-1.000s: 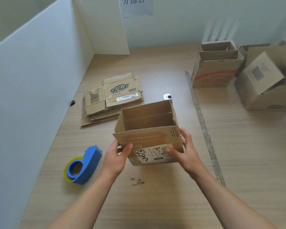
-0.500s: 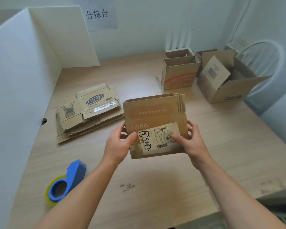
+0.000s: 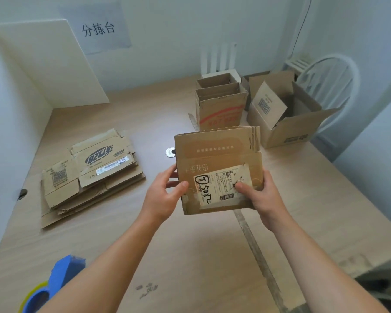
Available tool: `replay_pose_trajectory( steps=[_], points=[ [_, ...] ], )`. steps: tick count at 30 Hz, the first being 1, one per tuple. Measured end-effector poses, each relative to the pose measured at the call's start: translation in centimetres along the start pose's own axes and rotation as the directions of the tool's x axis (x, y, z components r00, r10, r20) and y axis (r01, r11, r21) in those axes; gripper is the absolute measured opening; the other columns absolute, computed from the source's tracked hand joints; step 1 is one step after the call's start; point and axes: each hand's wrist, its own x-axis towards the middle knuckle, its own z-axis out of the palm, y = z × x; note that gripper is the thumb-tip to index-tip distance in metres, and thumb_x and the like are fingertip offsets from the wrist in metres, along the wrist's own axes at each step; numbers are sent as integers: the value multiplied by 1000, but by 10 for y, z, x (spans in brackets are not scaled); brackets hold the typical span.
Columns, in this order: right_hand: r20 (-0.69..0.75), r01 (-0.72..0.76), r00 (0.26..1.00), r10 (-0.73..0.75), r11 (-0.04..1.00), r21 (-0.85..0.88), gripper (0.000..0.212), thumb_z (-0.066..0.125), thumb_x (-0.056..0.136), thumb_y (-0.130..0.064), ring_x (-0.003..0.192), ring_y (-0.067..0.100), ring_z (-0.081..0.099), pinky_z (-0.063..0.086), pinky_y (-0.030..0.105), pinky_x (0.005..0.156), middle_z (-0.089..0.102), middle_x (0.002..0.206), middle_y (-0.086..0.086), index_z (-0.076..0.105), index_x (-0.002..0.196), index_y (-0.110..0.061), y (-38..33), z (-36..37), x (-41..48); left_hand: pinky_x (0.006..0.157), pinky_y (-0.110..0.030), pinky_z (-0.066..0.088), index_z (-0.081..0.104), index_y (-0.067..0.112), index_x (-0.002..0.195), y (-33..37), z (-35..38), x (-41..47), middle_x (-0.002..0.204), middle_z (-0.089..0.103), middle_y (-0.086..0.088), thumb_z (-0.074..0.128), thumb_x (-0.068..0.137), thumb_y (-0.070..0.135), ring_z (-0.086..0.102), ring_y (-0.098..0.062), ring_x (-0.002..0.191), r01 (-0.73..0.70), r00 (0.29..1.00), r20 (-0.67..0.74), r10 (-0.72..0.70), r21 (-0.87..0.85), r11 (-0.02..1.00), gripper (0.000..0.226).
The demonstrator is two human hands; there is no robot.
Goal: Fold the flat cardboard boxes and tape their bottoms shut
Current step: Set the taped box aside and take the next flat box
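I hold a small brown cardboard box [image 3: 217, 154] with a white shipping label up above the table's middle, its labelled side facing me. My left hand [image 3: 161, 197] grips its left edge, thumb on the front. My right hand [image 3: 261, 195] grips the right edge, thumb pressed on the label. A stack of flat cardboard boxes [image 3: 88, 175] lies on the table at the left. A blue tape dispenser [image 3: 54, 283] with a yellowish roll sits at the bottom left, partly behind my left forearm.
Two folded open boxes [image 3: 219, 109] stand at the back, a larger open box [image 3: 287, 116] to their right. White partition boards [image 3: 16, 114] wall off the left. A white chair [image 3: 330, 77] stands beyond the wooden table [image 3: 201, 256], whose right edge is close.
The box went from resting low with its open top visible to being lifted and turned so its labelled side faces me. The view swung up and right.
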Motion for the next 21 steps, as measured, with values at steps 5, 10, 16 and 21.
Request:
replay_pose_trajectory(
  steps=[5,10,16,21],
  points=[
    [15,28,999,-28,999,19,71,82,77,-7,104,27,71,61,48,79,73,112,2,49,135,-32,-6,-41,73,96,-36,53,54,28,140,29,30,68,124,61,9,63,94,36,61,-7,109,-43,999,19,40,218,975,48],
    [24,75,997,-75,997,-14,76,82,78,-6,108,22,69,60,42,81,71,118,-2,46,140,-34,-9,-74,146,99,-32,46,55,20,138,38,41,134,128,58,3,62,95,38,56,-13,116,-91,995,27,91,560,823,47],
    [5,94,996,-93,993,-76,84,88,73,-20,118,18,64,56,49,95,64,130,-13,45,136,-52,3,-93,211,96,-34,44,52,24,139,26,38,186,129,55,5,58,97,40,51,-17,118,-75,995,100,-2,755,651,45],
    [-16,121,992,-125,982,-142,83,89,71,-25,128,10,55,50,38,105,57,138,-13,43,126,-66,16,-98,244,97,-31,42,49,26,141,12,53,213,129,55,6,56,98,40,51,-14,116,-40,993,103,-58,752,658,46]
  ],
)
